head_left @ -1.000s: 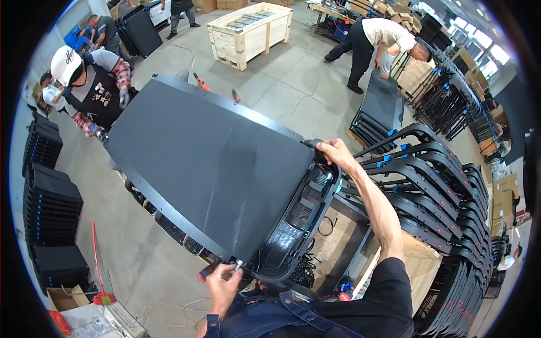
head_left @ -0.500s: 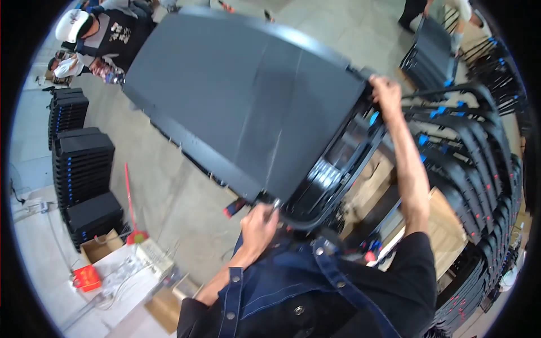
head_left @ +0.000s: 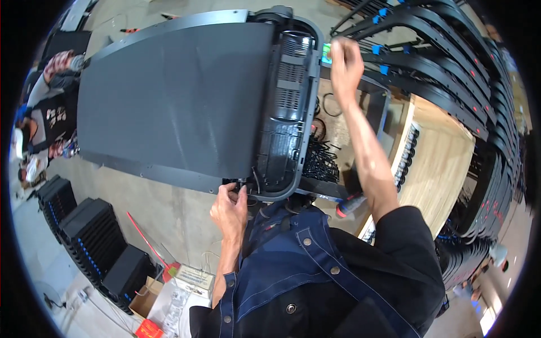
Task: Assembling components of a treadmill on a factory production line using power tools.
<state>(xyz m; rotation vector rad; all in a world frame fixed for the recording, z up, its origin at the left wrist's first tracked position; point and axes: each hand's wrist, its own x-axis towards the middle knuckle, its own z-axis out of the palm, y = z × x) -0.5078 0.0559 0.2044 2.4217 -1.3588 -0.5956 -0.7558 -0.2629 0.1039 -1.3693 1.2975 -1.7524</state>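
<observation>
A treadmill deck point(head_left: 163, 101) with a dark running belt lies in front of me. Its right end is an open motor bay point(head_left: 288, 107) with a slotted black cover. My left hand point(head_left: 230, 211) is at the near corner of the deck, where the belt meets the bay. Its fingers pinch at a small dark part by the roller end, too small to name. Past the bay's right rim, my right hand point(head_left: 346, 65) is raised, apart from the deck, with curled fingers. Whatever it may hold is hidden. A small green patch point(head_left: 326, 53) shows beside its fingertips.
A co-worker point(head_left: 53, 112) in patterned sleeves is at the deck's left end. Right of the bay, a tray point(head_left: 363, 90) holds black bolts point(head_left: 321, 160), beside a wooden box point(head_left: 439, 163) and a red-and-black tool handle point(head_left: 350, 205). Stacked black frames point(head_left: 451, 73) stand behind; black covers point(head_left: 93, 236) stand lower left.
My right hand has let go of the deck's far right corner and moved off to the right. The deck lies more level in view, with its motor bay fully showing. My left hand stays at the near corner.
</observation>
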